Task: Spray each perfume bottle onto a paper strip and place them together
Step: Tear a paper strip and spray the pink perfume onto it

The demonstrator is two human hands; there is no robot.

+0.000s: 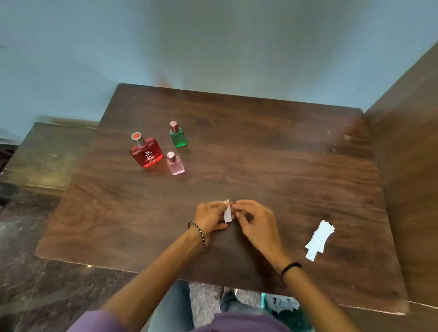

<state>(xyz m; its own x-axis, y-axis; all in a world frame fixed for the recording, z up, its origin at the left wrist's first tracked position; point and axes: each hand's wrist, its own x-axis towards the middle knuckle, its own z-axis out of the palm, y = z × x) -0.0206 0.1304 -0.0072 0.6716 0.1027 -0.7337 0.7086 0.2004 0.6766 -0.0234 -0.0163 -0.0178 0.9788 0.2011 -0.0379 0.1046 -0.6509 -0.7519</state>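
I am holding a small white paper strip (227,211) upright between my two hands, just above the near middle of the dark brown wooden tabletop (262,152). My left hand (211,215) is pinching the strip's left side with its fingertips, so its grip is clenched on the paper, and my right hand (256,221) is meeting it from the other side, its fingertips closing on the strip's right edge. The two hands are touching or nearly touching around the paper; I cannot tell which. A beaded bangle (199,234) is circling my left wrist and a thin black band (290,267) is circling my right. To my right, lying flat on the tabletop and well apart from my hands, a loose pile of white paper strips (318,239) is fanning out. Farther away, on the left half of the tabletop, three perfume bottles are standing upright near one another: a large red glass bottle with a silver cap (146,151), a small pink glass bottle with a rosy cap (175,164) just beside it on the near right, and a small green glass bottle with a dark red cap (178,135) behind that.
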